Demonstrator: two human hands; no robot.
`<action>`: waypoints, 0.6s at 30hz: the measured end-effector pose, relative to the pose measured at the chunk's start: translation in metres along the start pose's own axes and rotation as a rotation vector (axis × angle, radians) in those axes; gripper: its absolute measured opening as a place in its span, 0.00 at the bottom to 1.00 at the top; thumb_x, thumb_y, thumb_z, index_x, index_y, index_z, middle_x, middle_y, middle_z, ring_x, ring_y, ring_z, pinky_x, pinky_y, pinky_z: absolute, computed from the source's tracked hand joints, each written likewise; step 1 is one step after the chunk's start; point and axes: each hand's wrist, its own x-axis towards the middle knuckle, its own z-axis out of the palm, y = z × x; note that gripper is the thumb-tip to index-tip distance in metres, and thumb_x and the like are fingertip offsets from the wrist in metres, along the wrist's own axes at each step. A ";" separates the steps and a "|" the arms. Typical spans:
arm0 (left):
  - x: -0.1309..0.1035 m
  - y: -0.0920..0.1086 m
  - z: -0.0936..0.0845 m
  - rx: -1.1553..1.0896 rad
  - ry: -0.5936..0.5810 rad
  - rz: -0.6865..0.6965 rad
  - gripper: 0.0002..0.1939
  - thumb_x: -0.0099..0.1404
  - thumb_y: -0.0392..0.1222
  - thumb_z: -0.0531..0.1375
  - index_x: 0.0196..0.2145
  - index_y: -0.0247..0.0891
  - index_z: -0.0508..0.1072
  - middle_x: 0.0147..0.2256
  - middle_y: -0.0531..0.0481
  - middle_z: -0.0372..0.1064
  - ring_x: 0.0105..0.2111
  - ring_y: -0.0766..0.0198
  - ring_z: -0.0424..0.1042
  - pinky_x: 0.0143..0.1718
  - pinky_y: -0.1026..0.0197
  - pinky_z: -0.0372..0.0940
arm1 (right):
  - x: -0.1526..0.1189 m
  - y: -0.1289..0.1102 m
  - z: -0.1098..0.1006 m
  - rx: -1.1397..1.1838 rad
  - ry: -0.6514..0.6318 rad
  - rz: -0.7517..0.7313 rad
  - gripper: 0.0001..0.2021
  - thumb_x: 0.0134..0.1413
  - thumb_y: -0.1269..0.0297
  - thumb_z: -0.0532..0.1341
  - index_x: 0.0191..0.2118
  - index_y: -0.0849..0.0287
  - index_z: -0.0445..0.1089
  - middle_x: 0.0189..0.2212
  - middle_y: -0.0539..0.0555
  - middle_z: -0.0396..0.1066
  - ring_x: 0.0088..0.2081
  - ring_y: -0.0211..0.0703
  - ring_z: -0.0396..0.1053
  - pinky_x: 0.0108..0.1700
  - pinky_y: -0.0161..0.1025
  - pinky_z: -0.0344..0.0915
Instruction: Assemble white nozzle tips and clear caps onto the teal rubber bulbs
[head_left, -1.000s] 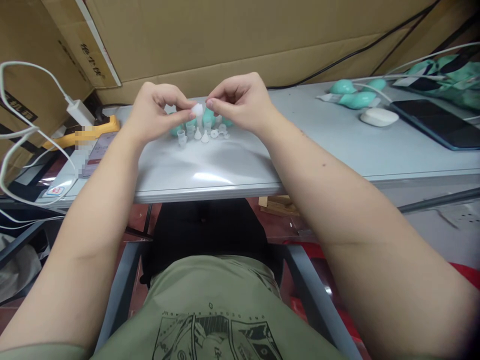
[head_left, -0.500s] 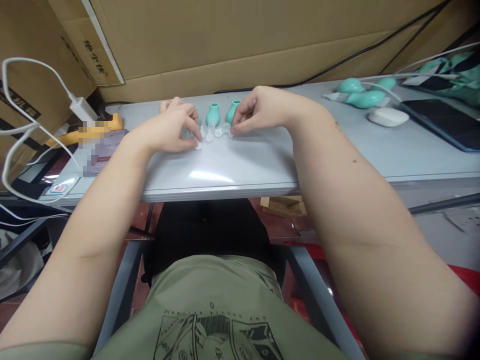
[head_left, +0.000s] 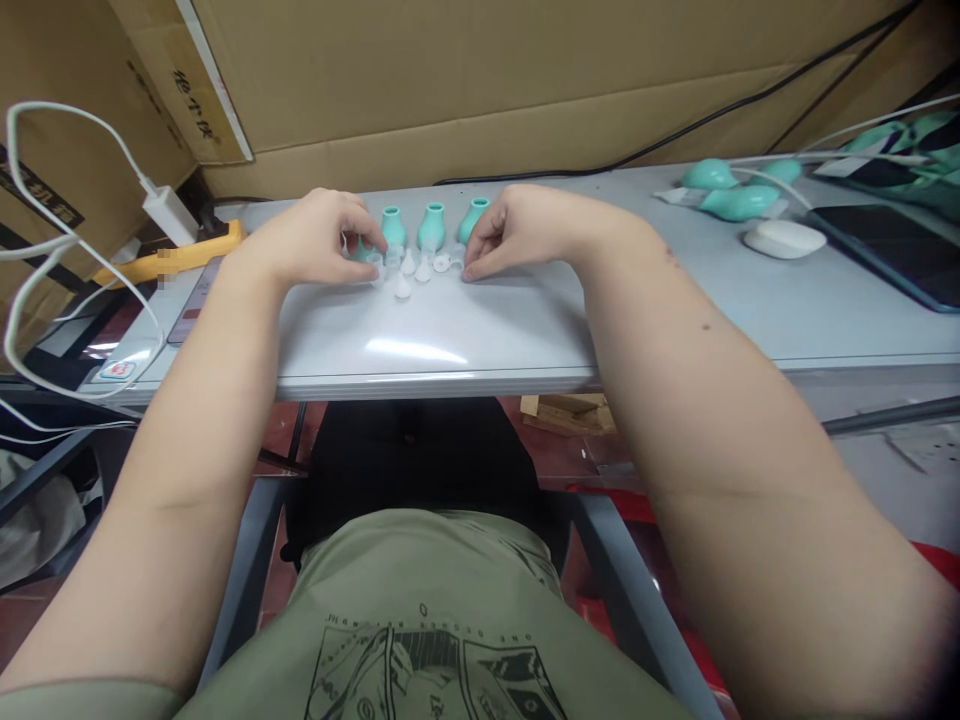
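Several teal rubber bulbs stand upright with round openings at the top, among them a left bulb [head_left: 394, 228], a middle bulb [head_left: 431, 228] and a right bulb [head_left: 474, 217]. In front of them lie small white cone-shaped tips [head_left: 403, 288] and clear plastic pieces. My left hand [head_left: 322, 240] pinches a small clear plastic piece [head_left: 377, 266] between thumb and index finger; another teal bulb [head_left: 363, 250] shows partly behind those fingers. Beside the right bulb, my right hand [head_left: 517, 235] has its fingertips pinched at a small clear plastic piece [head_left: 456, 262], mostly hidden by the fingers.
More teal bulbs [head_left: 739, 203], a white rounded case [head_left: 784, 239] and a dark tablet [head_left: 892, 255] lie to the right. On the left are a yellow tool [head_left: 217, 247], a phone [head_left: 193, 305], a white charger [head_left: 169, 215] and looping cables. Cardboard [head_left: 480, 80] rises behind the table.
My left hand has let go of a white tip, now standing on the table, and moved left and back to a clear piece. My right hand has barely moved.
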 end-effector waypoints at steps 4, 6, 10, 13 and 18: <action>0.002 -0.003 0.004 -0.014 0.000 -0.022 0.18 0.60 0.53 0.78 0.47 0.49 0.96 0.46 0.46 0.88 0.41 0.50 0.85 0.47 0.47 0.83 | 0.000 -0.002 0.000 -0.025 -0.001 0.041 0.16 0.66 0.82 0.83 0.34 0.51 0.89 0.29 0.46 0.82 0.34 0.47 0.71 0.40 0.47 0.61; 0.003 -0.005 0.005 -0.017 -0.004 -0.019 0.19 0.60 0.53 0.78 0.48 0.48 0.96 0.45 0.46 0.88 0.41 0.50 0.85 0.46 0.49 0.82 | -0.001 -0.003 0.000 -0.034 -0.009 0.047 0.16 0.66 0.84 0.81 0.36 0.53 0.90 0.31 0.46 0.83 0.35 0.46 0.72 0.42 0.47 0.62; 0.004 -0.006 0.005 -0.014 -0.017 -0.048 0.19 0.60 0.51 0.79 0.48 0.47 0.96 0.44 0.47 0.88 0.40 0.52 0.85 0.46 0.50 0.82 | 0.001 0.001 -0.001 -0.047 -0.016 0.018 0.12 0.67 0.80 0.81 0.37 0.53 0.89 0.33 0.49 0.84 0.36 0.50 0.73 0.42 0.49 0.63; 0.003 0.000 0.005 0.001 -0.049 -0.111 0.22 0.60 0.48 0.79 0.52 0.43 0.96 0.45 0.47 0.87 0.42 0.53 0.85 0.49 0.53 0.80 | 0.003 0.003 -0.002 -0.030 0.024 -0.015 0.12 0.66 0.67 0.85 0.33 0.51 0.85 0.31 0.50 0.81 0.35 0.54 0.73 0.42 0.51 0.65; 0.005 0.004 0.006 -0.008 -0.058 -0.128 0.22 0.59 0.44 0.79 0.52 0.42 0.97 0.45 0.47 0.87 0.40 0.55 0.82 0.47 0.54 0.76 | 0.006 0.000 0.008 0.104 0.097 -0.117 0.11 0.65 0.56 0.84 0.37 0.49 0.85 0.34 0.54 0.83 0.42 0.62 0.77 0.50 0.56 0.72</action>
